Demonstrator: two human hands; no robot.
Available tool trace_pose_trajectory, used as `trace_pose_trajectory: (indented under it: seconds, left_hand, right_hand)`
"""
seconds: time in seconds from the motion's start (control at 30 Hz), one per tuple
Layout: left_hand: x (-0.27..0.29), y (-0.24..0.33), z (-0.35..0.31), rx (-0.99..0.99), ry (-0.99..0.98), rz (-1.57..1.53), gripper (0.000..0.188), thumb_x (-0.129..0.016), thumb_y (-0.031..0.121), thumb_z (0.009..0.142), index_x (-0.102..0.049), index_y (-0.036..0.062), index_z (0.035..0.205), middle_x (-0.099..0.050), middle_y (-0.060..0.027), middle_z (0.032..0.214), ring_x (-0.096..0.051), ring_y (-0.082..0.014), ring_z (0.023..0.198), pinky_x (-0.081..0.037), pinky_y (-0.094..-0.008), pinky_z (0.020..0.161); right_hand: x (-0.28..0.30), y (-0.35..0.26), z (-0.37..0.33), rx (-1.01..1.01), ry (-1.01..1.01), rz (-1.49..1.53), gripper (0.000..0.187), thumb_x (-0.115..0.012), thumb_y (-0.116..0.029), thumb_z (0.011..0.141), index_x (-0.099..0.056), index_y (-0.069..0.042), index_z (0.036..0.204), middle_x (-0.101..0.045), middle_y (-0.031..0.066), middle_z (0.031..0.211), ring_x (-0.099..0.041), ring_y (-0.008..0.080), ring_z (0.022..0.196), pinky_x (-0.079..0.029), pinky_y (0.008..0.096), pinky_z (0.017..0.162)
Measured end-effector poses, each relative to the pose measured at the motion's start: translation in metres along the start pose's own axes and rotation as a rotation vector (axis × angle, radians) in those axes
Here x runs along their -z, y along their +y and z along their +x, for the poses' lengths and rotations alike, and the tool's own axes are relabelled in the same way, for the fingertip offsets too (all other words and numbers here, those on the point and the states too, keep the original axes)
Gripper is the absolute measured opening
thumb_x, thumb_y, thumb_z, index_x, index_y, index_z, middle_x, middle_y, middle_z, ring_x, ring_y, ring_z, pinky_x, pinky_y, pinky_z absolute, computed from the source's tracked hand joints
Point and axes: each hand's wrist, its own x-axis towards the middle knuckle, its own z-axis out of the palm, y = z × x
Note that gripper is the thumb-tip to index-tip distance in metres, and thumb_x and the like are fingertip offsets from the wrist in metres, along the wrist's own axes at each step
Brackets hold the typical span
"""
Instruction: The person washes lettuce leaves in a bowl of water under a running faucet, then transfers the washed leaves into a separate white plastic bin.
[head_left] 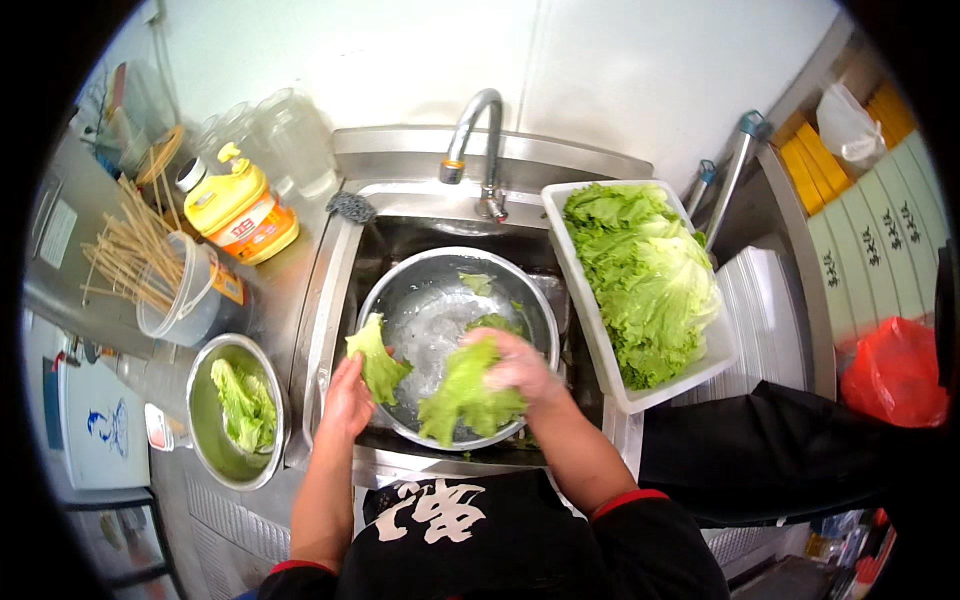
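A round metal basin point(548, 318) of water stands in the steel sink, with a few loose green scraps floating in it. Over its left rim, my left hand point(348, 395) grips a lettuce leaf point(378, 362) by its lower side. My right hand point(522, 368), slightly blurred, is closed on a second, larger lettuce leaf point(462, 395) above the basin's front half. To the right, a white plastic tub point(628, 400) heaped with lettuce point(650, 285) rests across the sink's edge. A smaller metal bowl point(205, 440) with lettuce leaves point(243, 405) stands on the left counter.
The curved faucet point(487, 110) rises behind the basin. A grey scouring pad point(352, 208) lies on the sink's back left corner. On the left counter are a yellow detergent jug point(245, 215), clear glasses point(290, 140) and a bucket of wooden sticks point(190, 290). A red bag point(895, 370) sits far right.
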Motion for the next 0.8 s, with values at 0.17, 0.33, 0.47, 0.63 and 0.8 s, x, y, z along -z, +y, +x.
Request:
trace_pose_trajectory:
  seconds: [0.17,0.33,0.47,0.63,0.8]
  left_hand:
    - [-0.026,-0.035,-0.008,0.128,-0.158,-0.185,0.071,-0.041,0.061,0.081,-0.035,0.0079,0.128,-0.046,-0.0091,0.123,-0.045,-0.0239,0.113,-0.037,-0.0402,0.094]
    - [-0.011,-0.06,-0.008,0.327,-0.002,-0.202,0.048,-0.063,0.03,0.078,-0.046,0.0141,0.12,-0.054,-0.0062,0.113,-0.052,-0.0232,0.104,-0.043,-0.0407,0.086]
    - [-0.01,-0.057,-0.015,0.285,0.016,-0.147,0.043,-0.063,0.02,0.077,-0.048,0.0116,0.116,-0.056,-0.0069,0.106,-0.056,-0.024,0.095,-0.048,-0.0396,0.078]
    - [0.016,-0.022,-0.039,0.1,0.096,-0.154,0.038,-0.059,0.012,0.078,-0.049,0.0065,0.113,-0.058,-0.009,0.1,-0.058,-0.0224,0.087,-0.049,-0.0386,0.074]
    - [0.032,0.08,-0.088,-0.507,0.488,0.22,0.05,-0.061,0.006,0.076,-0.039,0.001,0.12,-0.057,-0.0123,0.1,-0.058,-0.0249,0.088,-0.05,-0.0389,0.077]
  right_hand:
    - [-0.019,0.057,0.031,-0.129,0.274,-1.022,0.044,-0.06,-0.018,0.074,-0.049,-0.003,0.114,-0.053,0.012,0.106,-0.05,0.0246,0.101,-0.038,0.0347,0.087]
    - [-0.023,0.089,0.021,0.123,0.262,-1.6,0.051,-0.059,-0.02,0.071,-0.046,0.002,0.115,-0.04,0.0185,0.119,-0.034,0.0385,0.113,-0.029,0.0448,0.093]
    - [-0.011,0.095,0.02,-0.142,-0.007,-1.423,0.06,-0.062,-0.026,0.071,-0.042,-0.001,0.122,-0.033,0.019,0.129,-0.03,0.0357,0.12,-0.027,0.044,0.098]
    - [-0.002,0.081,0.023,-0.077,-0.146,-0.729,0.069,-0.063,-0.034,0.077,-0.033,-0.006,0.131,-0.027,0.0185,0.136,-0.025,0.0303,0.127,-0.024,0.0393,0.103]
    - [0.043,0.087,0.035,-0.294,0.327,-0.796,0.058,-0.066,-0.031,0.075,-0.045,-0.001,0.12,-0.044,0.0166,0.122,-0.048,0.0264,0.11,-0.039,0.0347,0.094]
